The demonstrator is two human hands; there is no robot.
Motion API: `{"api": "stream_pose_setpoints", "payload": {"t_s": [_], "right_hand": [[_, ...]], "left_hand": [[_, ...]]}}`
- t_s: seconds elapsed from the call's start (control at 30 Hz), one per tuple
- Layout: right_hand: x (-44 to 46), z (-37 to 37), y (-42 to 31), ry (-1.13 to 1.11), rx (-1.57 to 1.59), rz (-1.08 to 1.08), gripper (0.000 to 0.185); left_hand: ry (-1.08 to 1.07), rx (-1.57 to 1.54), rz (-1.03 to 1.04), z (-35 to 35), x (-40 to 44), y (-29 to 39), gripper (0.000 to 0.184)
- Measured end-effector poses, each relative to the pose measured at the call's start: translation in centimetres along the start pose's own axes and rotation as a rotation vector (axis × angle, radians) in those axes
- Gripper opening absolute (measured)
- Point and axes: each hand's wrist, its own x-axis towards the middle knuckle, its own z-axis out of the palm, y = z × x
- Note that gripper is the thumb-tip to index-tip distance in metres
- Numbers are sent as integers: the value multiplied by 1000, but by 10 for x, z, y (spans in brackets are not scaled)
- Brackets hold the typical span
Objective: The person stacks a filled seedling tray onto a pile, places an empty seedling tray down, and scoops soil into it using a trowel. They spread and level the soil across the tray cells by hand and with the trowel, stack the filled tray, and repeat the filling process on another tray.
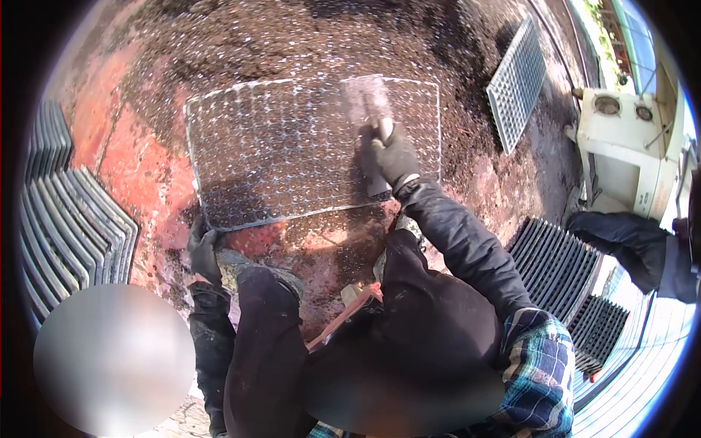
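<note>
One soil-filled tray (292,217) lies upper centre, partly covered by the right hand (396,157), wrapped round a flat tool (367,95); the left hand (204,252) meets its lower-left corner, grip unclear. Beyond: loose soil (292,36) above, stacked trays (80,226) far left, another tray (517,86) upper right.
</note>
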Motion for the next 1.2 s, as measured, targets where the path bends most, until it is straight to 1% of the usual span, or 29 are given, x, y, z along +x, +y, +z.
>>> {"api": "stream_pose_setpoints", "payload": {"t_s": [0.03, 0.1, 0.13, 0.2, 0.23, 0.3, 0.37, 0.43, 0.5, 0.57, 0.6, 0.63, 0.73, 0.77, 0.83, 0.87, 0.9, 0.97, 1.0, 1.03, 1.1, 1.17, 1.2], "right_hand": [[-5, 12, -19, 3, -13, -49, 46], [-12, 26, -54, -111, 24, -113, 45], [-13, 35, -70, -132, 23, -130, 45], [-12, 52, -100, -158, -5, -260, 43], [-13, 59, -117, -173, -1, -276, 43], [-13, 70, -149, -226, -44, -371, 41], [-11, 84, -177, -259, -32, -406, 41], [-9, 94, -203, -342, -112, -453, 43], [-11, 99, -225, -364, -165, -469, 43], [-18, 99, -244, -452, -311, -627, 42], [-20, 101, -244, -470, -318, -685, 41], [-21, 103, -246, -475, -323, -697, 41], [-21, 105, -247, -571, -363, -788, 38], [-22, 104, -244, -568, -368, -802, 38], [-25, 100, -238, -692, -447, -890, 34], [-2, 131, -209, -727, -343, -1052, 30], [-6, 126, -204, -717, -345, -1058, 30], [-16, 111, -186, -790, -458, -989, 28], [-24, 94, -181, -758, -519, -1006, 27], [-28, 86, -169, -746, -514, -1006, 27], [-37, 71, -145, -749, -634, -1108, 28], [-45, 49, -125, -745, -741, -1095, 31], [-45, 40, -110, -715, -744, -1052, 34]], "left_hand": [[26, -16, -1, 0, 0, 0, 55], [3, -38, 15, 1, -2, 1, 55], [29, -44, 13, 1, -3, 1, 55], [3, -95, 38, 3, -2, 0, 54], [24, -98, 41, 3, -2, 1, 54], [-23, -83, 53, 4, -2, 3, 52], [-12, -39, 74, -2, 3, -7, 51], [-7, -2, 89, -4, 3, -7, 50], [-47, -5, 20, -4, -2, 0, 50], [-19, -36, -21, -2, -5, 3, 48], [14, -93, 0, -1, -4, 2, 48], [47, -151, 26, 0, -4, 1, 48], [56, -188, 44, -4, -5, 0, 53], [49, -200, 57, -5, -5, 0, 55], [45, -210, 87, -9, -4, 0, 57], [22, -251, 75, -10, -4, 0, 56], [-3, -291, 63, -10, -3, -1, 56], [-2, -305, 98, -12, -4, -1, 55], [-38, -315, 96, -13, -6, 2, 54], [-73, -324, 94, -15, -6, 4, 53], [-90, -303, 95, -16, -6, 4, 50], [-76, -365, 57, -17, -5, 5, 48], [-91, -368, 62, -18, -3, 2, 46]]}}
